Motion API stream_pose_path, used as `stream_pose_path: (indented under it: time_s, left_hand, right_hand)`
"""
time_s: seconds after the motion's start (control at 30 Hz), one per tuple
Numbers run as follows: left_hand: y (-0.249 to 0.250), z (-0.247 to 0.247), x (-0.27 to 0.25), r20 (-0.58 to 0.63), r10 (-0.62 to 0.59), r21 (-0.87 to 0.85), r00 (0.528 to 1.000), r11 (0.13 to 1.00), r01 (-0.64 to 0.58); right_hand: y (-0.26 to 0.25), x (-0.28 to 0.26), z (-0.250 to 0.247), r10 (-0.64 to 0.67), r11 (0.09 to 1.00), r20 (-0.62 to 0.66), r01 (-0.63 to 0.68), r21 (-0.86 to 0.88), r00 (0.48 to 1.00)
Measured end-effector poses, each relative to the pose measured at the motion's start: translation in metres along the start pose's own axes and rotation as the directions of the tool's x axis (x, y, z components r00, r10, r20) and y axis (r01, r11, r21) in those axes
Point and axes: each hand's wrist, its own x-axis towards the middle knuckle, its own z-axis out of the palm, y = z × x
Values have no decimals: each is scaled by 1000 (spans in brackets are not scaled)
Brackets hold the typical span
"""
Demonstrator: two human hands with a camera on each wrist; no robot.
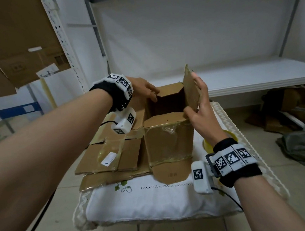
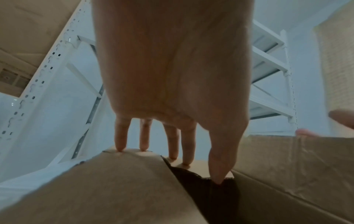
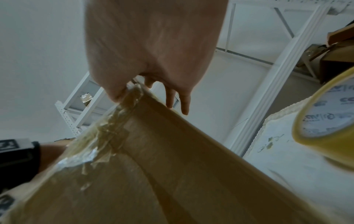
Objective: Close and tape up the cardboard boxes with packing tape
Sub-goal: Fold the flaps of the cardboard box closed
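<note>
Your head view shows the open cardboard box [image 1: 168,141] standing upright on the white-clothed counter [image 1: 146,202], just right of a stack of flattened cartons [image 1: 111,155]. Your right hand [image 1: 199,109] pinches the upright right flap [image 1: 191,91], thumb on its inner face, fingers behind. Your left hand [image 1: 143,88] rests straight fingertips on the far-left rim, holding nothing.

Only the right wrist view shows the tape roll [image 3: 329,121] well, lying on the cloth just right of the box; from your head it is a yellow sliver behind your wrist. The left wrist view shows your fingers [image 2: 145,136] touching the flap edges, the thumb dipping into the dark opening.

A shelf [image 1: 255,77] runs close behind the box; the counter's front half lies bare.
</note>
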Motion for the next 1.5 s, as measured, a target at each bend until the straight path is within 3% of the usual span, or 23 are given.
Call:
stream_pose_path:
  time_s: [0.1, 0.23, 0.33, 0.47, 0.6, 0.73, 0.87, 0.93, 1.07, 1.17, 1.37, 1.5]
  left_hand:
    - [8, 2, -13, 14, -22, 8, 1000, 1000, 21]
    - [11, 2, -22, -56, -64, -18, 996, 998, 63]
    - [9, -3, -27, -152, -117, 29, 981, 992, 122]
    - [-4, -20, -36, -116, -245, -145, 963, 963, 228]
    - [-9, -41, -53, -153, -202, -332, 967, 932, 143]
    - [14, -39, -63, 28, -47, -493, 998, 868, 55]
    - [48, -11, -60, 75, -37, -253, 996, 966, 55]
    - [56, 2, -54, 23, -77, -103, 997, 992, 79]
    - [62, 24, -39, -98, -114, -18, 989, 993, 113]
    - [61, 42, -33, -237, -156, -66, 959, 987, 144]
    - [47, 52, -31, -234, -304, -220, 923, 942, 254]
    - [34, 52, -36, -199, -320, -279, 926, 925, 259]
  right_hand:
    - [0, 2, 2, 65, 997, 71, -62, -43, 995]
    - [2, -2, 6, 109, 967, 171, -64, -246, 979]
    - [0, -2, 5, 157, 964, 156, -116, -239, 975]
    - [8, 3, 4, 118, 979, 120, -95, -181, 986]
    - [9, 4, 5, 167, 975, 124, -145, -171, 978]
    - [6, 3, 9, 171, 981, 123, -158, -115, 978]
    - [4, -1, 10, 170, 984, 113, -163, -72, 979]
    - [4, -4, 10, 176, 981, 84, -167, -99, 981]
    - [4, -6, 5, 207, 978, 147, -207, -14, 967]
    - [1, -8, 6, 218, 976, 222, -219, -21, 950]
    - [2, -9, 7, 278, 959, 154, -283, 12, 948]
    - [14, -15, 10, 465, 885, 172, -460, -65, 869]
